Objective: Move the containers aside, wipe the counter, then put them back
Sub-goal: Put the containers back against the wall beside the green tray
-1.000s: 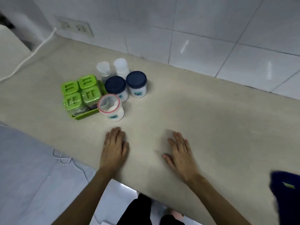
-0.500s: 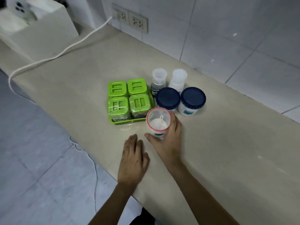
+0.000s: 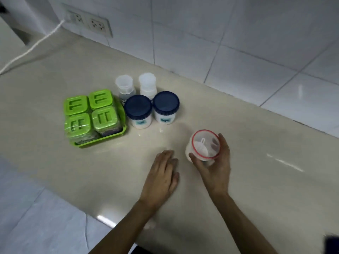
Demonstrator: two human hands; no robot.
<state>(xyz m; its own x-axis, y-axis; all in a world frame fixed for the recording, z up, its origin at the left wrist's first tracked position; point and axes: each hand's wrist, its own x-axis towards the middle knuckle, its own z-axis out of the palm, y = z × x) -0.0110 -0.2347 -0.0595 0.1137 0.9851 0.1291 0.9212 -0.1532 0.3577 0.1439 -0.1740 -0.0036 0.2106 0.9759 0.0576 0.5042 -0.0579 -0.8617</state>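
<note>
My right hand (image 3: 215, 167) grips a clear red-rimmed jar (image 3: 204, 145) with a small white scoop inside, held tilted just above the beige counter (image 3: 256, 171), to the right of the other containers. My left hand (image 3: 161, 177) rests flat on the counter with fingers spread, holding nothing. Two white jars with dark blue lids (image 3: 138, 111) (image 3: 166, 107) stand side by side. Behind them are two small translucent bottles (image 3: 124, 87) (image 3: 147, 85). A green tray (image 3: 110, 137) at the left carries several green-lidded boxes (image 3: 90, 111).
A tiled wall runs along the back of the counter, with a double power socket (image 3: 89, 23) and a white cable (image 3: 31, 50) trailing left. The counter's front edge drops to a pale tiled floor. A dark blue object (image 3: 333, 243) shows at the bottom right corner.
My right hand has taken the red-rimmed jar from beside the green tray and carried it to the right, away from the group. My left hand stays flat on the counter.
</note>
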